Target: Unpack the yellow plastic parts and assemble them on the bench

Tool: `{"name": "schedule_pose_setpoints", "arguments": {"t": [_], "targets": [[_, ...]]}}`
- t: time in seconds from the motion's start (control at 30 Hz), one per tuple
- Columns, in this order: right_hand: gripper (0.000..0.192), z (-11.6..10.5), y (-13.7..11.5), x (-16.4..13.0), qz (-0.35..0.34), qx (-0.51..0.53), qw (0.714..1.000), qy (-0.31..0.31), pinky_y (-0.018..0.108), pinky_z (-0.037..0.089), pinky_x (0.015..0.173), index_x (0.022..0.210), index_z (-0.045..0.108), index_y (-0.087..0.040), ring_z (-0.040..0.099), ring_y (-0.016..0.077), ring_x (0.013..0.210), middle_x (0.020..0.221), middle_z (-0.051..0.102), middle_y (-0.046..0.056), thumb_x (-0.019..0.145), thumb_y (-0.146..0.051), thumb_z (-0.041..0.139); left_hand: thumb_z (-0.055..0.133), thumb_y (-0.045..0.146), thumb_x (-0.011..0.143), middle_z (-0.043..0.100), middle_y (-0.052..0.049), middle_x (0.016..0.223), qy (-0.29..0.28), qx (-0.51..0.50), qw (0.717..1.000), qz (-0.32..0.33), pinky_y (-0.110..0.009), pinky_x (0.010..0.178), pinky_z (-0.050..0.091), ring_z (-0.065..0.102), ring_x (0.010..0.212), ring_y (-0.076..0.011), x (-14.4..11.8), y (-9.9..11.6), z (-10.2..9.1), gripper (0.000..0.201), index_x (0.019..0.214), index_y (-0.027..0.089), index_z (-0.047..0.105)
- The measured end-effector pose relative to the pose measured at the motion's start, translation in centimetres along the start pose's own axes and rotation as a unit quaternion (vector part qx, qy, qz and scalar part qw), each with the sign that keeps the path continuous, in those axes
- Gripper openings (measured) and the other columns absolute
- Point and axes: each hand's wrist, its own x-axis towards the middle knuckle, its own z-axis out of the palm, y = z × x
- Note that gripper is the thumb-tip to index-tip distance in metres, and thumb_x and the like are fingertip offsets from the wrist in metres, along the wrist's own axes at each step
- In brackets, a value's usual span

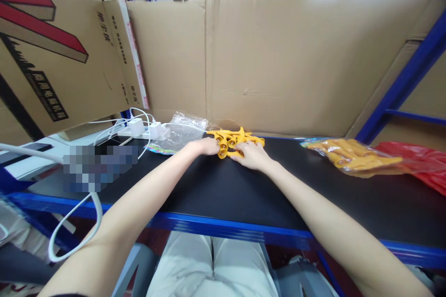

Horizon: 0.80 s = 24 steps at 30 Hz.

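Observation:
A pile of yellow plastic toy horns (223,148) lies on the black tabletop, several of their round bells facing me. At the pile's left side, my left hand (210,145) is closed against the horns, its fingertips partly hidden. My right hand (253,154) grips the pile from the right, with bent fingers over the horns and the thumb low in front. Behind my left hand is a clear plastic bag (186,131) with a colourful printed edge, crumpled and lying flat.
To the right lies a clear bag of more yellow horns (351,154), beside a red plastic bag (414,160). White chargers (135,126) and cables sit at the left near a blurred-out item (99,167). A cardboard wall (278,65) stands behind; a blue rail (226,225) edges the front.

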Motion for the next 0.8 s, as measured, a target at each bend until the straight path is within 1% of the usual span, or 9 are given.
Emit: {"name": "schedule_pose_setpoints", "arguments": {"t": [0.1,0.2,0.3,0.43,0.5,0.57,0.63,0.73,0.8], "targets": [[0.034,-0.3,0.2,-0.1,0.004,0.006,1.0,0.0,0.046,0.038,0.087,0.105,0.067,-0.022,0.054,0.0304,0.108,0.109,0.067,0.009,0.089,-0.046,0.05,0.028,0.034,0.092,0.061,-0.016,0.125,0.013,-0.026,0.999,-0.019,-0.033,0.09,0.046,0.06,0.111,-0.027,0.8,0.0,0.5,0.045,0.112,0.012,0.062],[0.036,-0.4,0.3,-0.2,0.011,0.011,1.0,0.007,0.046,0.038,0.087,0.103,0.068,-0.021,0.056,0.03,0.106,0.105,0.068,0.01,0.089,-0.048,0.049,0.024,0.042,0.093,0.063,-0.015,0.122,0.069,-0.065,0.995,-0.014,-0.034,0.092,0.045,0.061,0.109,-0.0264,1.3,-0.6,2.1,0.051,0.117,0.014,0.059],[0.032,-0.3,0.7,0.0,0.018,0.023,0.999,0.017,0.046,0.036,0.089,0.098,0.069,-0.022,0.06,0.0269,0.099,0.097,0.07,0.008,0.089,-0.045,0.049,0.015,0.048,0.095,0.06,-0.012,0.125,0.126,-0.095,0.987,-0.009,-0.035,0.098,0.041,0.055,0.118,-0.0244,1.6,-1.7,3.9,0.059,0.117,0.016,0.058],[0.031,-0.3,2.6,0.8,0.042,0.041,0.994,0.088,0.047,0.033,0.095,0.102,0.068,-0.023,0.059,0.0252,0.102,0.109,0.068,0.008,0.09,-0.04,0.045,0.02,0.066,0.089,0.049,-0.016,0.138,0.122,-0.109,0.986,-0.01,-0.039,0.102,0.037,0.045,0.128,-0.0285,1.7,-3.1,5.1,0.072,0.128,0.014,0.049],[0.032,-0.9,4.7,1.1,0.085,0.045,0.984,0.153,0.046,0.031,0.098,0.108,0.066,-0.022,0.055,0.0257,0.109,0.119,0.064,0.009,0.09,-0.037,0.044,0.025,0.062,0.089,0.049,-0.017,0.138,0.124,-0.105,0.987,-0.008,-0.038,0.101,0.038,0.046,0.127,-0.0287,1.8,-3.5,5.2,0.067,0.129,0.012,0.047],[0.034,-1.7,7.6,0.9,0.143,0.045,0.965,0.214,0.044,0.034,0.096,0.113,0.064,-0.019,0.053,0.0265,0.112,0.122,0.061,0.01,0.088,-0.034,0.046,0.028,0.054,0.091,0.055,-0.016,0.131,0.133,-0.098,0.986,-0.009,-0.036,0.097,0.041,0.053,0.12,-0.0275,1.9,-3.6,5.3,0.057,0.124,0.012,0.05],[0.04,-2.6,11.1,0.0,0.239,0.023,0.936,0.258,0.045,0.035,0.095,0.12,0.06,-0.015,0.05,0.0289,0.115,0.127,0.057,0.014,0.086,-0.032,0.046,0.03,0.048,0.092,0.059,-0.015,0.125,0.146,-0.093,0.985,-0.009,-0.035,0.093,0.044,0.057,0.113,-0.0267,1.9,-3.5,5.3,0.049,0.119,0.013,0.052],[0.05,-3.0,16.5,-2.1,0.375,-0.025,0.885,0.273,0.048,0.034,0.092,0.127,0.053,-0.007,0.048,0.0341,0.115,0.127,0.053,0.024,0.082,-0.028,0.05,0.034,0.044,0.092,0.062,-0.014,0.12,0.168,-0.092,0.981,-0.01,-0.035,0.09,0.046,0.059,0.109,-0.0269,1.7,-3.1,5.2,0.044,0.118,0.014,0.053],[0.052,-2.4,19.5,-3.6,0.448,-0.058,0.848,0.277,0.053,0.032,0.09,0.125,0.052,0.002,0.045,0.0391,0.115,0.121,0.051,0.033,0.079,-0.021,0.051,0.036,0.042,0.092,0.063,-0.014,0.118,0.18,-0.094,0.979,-0.019,-0.036,0.09,0.046,0.06,0.107,-0.0274,1.5,-2.7,5.0,0.043,0.12,0.014,0.052]]}}
